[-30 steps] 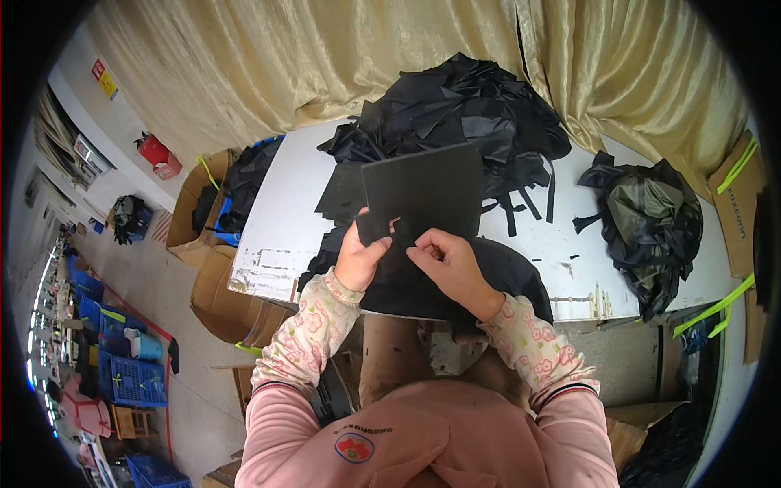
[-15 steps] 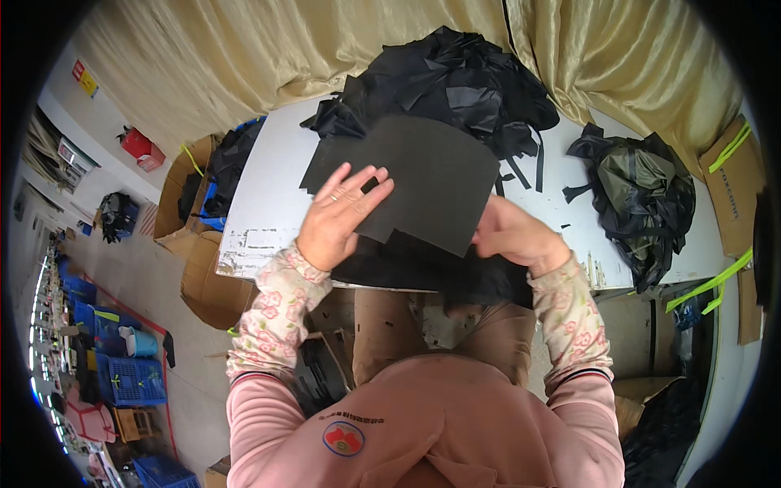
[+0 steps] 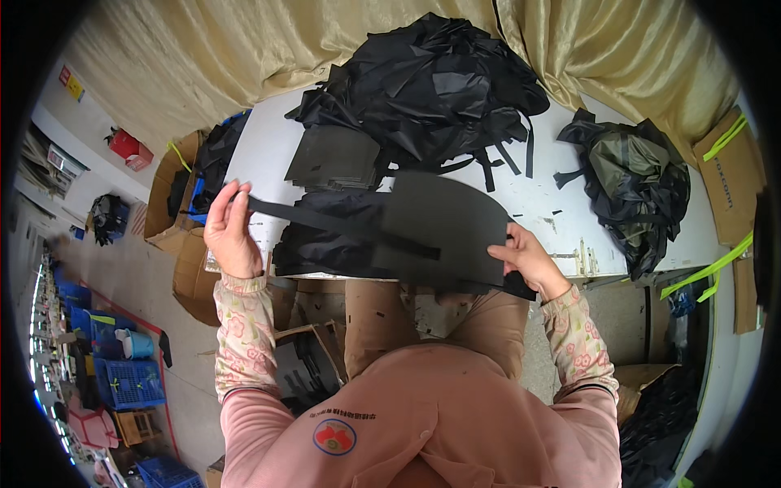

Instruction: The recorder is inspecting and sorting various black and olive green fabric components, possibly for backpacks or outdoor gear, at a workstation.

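The left hand (image 3: pixel 230 232) is raised off to the left of the table (image 3: pixel 264 142), fingers pinched on the end of one long black strap (image 3: pixel 342 224). The strap runs taut to the right, across the face of one flat black panel (image 3: pixel 447 228), where it ends. The right hand (image 3: pixel 529 259) grips that panel at its lower right edge, thumb on top, holding it just above the near edge of the table. Under the panel lies a layer of loose black fabric (image 3: pixel 321 244), spread over the table's front edge.

Farther back on the table sit one stack of dark flat cut pieces (image 3: pixel 333 159) and, behind it, one big heap of black cloth and straps (image 3: pixel 427 85). To the right, well apart from the hands, lies one dark olive bundle (image 3: pixel 630 183). On the floor to the left stand two open cardboard boxes (image 3: pixel 175 191), the farther one holding dark material. A tan curtain (image 3: pixel 268 41) hangs behind the table.
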Action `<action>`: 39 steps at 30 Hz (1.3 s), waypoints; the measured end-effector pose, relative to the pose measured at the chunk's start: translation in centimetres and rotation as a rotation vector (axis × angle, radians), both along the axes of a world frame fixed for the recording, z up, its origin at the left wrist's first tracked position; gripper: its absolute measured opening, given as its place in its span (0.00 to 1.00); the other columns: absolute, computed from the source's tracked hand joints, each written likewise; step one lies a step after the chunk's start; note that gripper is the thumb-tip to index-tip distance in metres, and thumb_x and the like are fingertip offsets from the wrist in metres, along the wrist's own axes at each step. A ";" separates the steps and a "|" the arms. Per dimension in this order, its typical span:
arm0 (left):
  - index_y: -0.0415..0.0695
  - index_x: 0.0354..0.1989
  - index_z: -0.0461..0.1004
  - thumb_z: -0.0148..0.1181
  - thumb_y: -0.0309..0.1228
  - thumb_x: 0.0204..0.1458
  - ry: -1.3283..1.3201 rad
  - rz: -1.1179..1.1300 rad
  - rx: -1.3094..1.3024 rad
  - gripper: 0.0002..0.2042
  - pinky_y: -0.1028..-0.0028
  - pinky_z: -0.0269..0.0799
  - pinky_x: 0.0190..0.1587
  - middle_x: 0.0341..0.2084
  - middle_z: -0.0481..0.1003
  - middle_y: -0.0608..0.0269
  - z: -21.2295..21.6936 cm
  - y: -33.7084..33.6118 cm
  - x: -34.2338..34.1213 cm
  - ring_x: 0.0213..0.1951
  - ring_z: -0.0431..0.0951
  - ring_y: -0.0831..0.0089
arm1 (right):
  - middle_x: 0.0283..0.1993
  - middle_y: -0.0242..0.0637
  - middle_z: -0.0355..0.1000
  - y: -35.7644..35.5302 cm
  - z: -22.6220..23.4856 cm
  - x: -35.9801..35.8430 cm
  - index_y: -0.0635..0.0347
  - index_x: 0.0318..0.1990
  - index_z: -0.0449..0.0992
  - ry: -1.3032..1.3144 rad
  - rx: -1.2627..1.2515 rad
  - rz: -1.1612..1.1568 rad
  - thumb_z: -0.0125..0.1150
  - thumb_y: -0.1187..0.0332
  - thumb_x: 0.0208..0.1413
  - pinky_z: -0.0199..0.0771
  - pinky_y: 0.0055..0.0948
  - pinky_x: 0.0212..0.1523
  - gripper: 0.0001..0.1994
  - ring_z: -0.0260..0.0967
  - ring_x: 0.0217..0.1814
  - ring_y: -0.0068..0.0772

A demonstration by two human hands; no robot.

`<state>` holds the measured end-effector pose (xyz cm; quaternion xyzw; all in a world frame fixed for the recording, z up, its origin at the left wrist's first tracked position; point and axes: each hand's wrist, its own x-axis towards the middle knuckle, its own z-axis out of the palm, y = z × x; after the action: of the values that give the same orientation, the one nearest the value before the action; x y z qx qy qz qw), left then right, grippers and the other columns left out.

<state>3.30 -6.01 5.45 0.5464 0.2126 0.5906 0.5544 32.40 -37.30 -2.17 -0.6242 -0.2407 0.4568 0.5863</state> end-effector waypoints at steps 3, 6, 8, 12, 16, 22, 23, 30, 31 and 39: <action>0.36 0.46 0.74 0.60 0.21 0.52 0.085 0.146 -0.090 0.12 0.82 0.73 0.36 0.35 0.78 0.59 -3.9 3.5 -3.3 0.34 0.77 0.79 | 0.23 0.22 0.64 -2.3 -2.6 1.6 0.63 0.44 0.67 -0.143 -0.194 -0.104 0.64 0.74 0.50 0.65 0.14 0.16 0.15 0.61 0.19 0.13; 0.37 0.45 0.75 0.61 0.23 0.51 0.178 0.260 -0.215 0.12 0.82 0.73 0.34 0.35 0.78 0.61 -8.7 6.9 -7.0 0.33 0.77 0.79 | 0.23 0.23 0.62 -3.3 -3.4 2.7 0.63 0.44 0.67 -0.173 -0.272 -0.113 0.65 0.74 0.50 0.65 0.14 0.16 0.15 0.61 0.18 0.14; 0.38 0.46 0.74 0.61 0.23 0.51 0.298 0.244 -0.261 0.13 0.82 0.72 0.33 0.34 0.78 0.63 -10.6 7.3 -7.5 0.33 0.77 0.79 | 0.23 0.24 0.63 -3.6 -3.7 3.0 0.62 0.44 0.66 -0.160 -0.272 -0.092 0.65 0.73 0.50 0.64 0.14 0.15 0.16 0.61 0.18 0.14; 0.42 0.45 0.74 0.60 0.28 0.53 0.765 0.594 0.313 0.11 0.77 0.68 0.42 0.37 0.75 0.66 -13.0 5.5 -5.9 0.36 0.72 0.75 | 0.25 0.26 0.68 -3.7 -3.7 3.0 0.62 0.45 0.65 -0.112 -0.244 -0.090 0.65 0.73 0.50 0.64 0.14 0.15 0.16 0.61 0.17 0.14; 0.36 0.36 0.75 0.50 0.38 0.60 0.590 -0.631 -0.251 0.15 0.74 0.71 0.44 0.34 0.77 0.57 -8.0 -4.7 -0.7 0.36 0.76 0.72 | 0.27 0.28 0.70 -4.1 -3.4 3.0 0.62 0.46 0.65 0.074 -0.155 -0.137 0.64 0.73 0.52 0.62 0.12 0.14 0.16 0.61 0.16 0.12; 0.39 0.56 0.64 0.46 0.51 0.59 0.195 -1.371 -1.194 0.27 0.65 0.61 0.60 0.54 0.69 0.56 -10.3 -17.2 5.3 0.56 0.67 0.63 | 0.28 0.29 0.73 -4.1 -1.4 2.8 0.63 0.47 0.67 0.213 -0.044 -0.155 0.63 0.73 0.53 0.62 0.10 0.15 0.16 0.62 0.16 0.11; 0.39 0.56 0.64 0.46 0.51 0.59 0.183 -1.367 -1.193 0.27 0.65 0.61 0.60 0.54 0.69 0.56 -10.6 -18.1 6.3 0.56 0.67 0.63 | 0.28 0.29 0.73 -4.2 -1.5 2.9 0.63 0.47 0.67 0.207 -0.049 -0.147 0.63 0.73 0.53 0.62 0.10 0.15 0.16 0.62 0.16 0.11; 0.39 0.51 0.66 0.51 0.35 0.60 -0.199 -0.926 -1.298 0.15 0.65 0.68 0.57 0.50 0.70 0.57 -11.7 -19.8 10.5 0.53 0.70 0.65 | 0.34 0.33 0.75 -4.4 -1.0 2.1 0.64 0.47 0.67 0.194 -0.030 -0.118 0.63 0.75 0.52 0.62 0.11 0.18 0.16 0.68 0.24 0.12; 0.39 0.51 0.66 0.52 0.32 0.59 -0.172 -0.900 -1.291 0.14 0.67 0.70 0.56 0.50 0.70 0.58 -11.6 -19.7 10.8 0.52 0.71 0.67 | 0.34 0.33 0.75 -4.3 -0.6 1.8 0.64 0.47 0.66 0.180 -0.038 -0.133 0.64 0.75 0.52 0.62 0.12 0.17 0.17 0.68 0.25 0.14; 0.39 0.50 0.68 0.55 0.26 0.56 -0.143 -0.892 -1.368 0.13 0.69 0.72 0.53 0.48 0.72 0.60 -10.7 -20.4 11.2 0.50 0.73 0.68 | 0.29 0.30 0.75 -4.4 -1.3 1.1 0.61 0.47 0.64 -0.139 -0.083 -0.153 0.62 0.76 0.52 0.59 0.12 0.16 0.16 0.67 0.21 0.13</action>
<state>14.45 -26.43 -5.29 0.0817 0.2527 0.0878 0.9601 33.51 -41.73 -3.48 -0.6948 -0.2133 0.3757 0.5750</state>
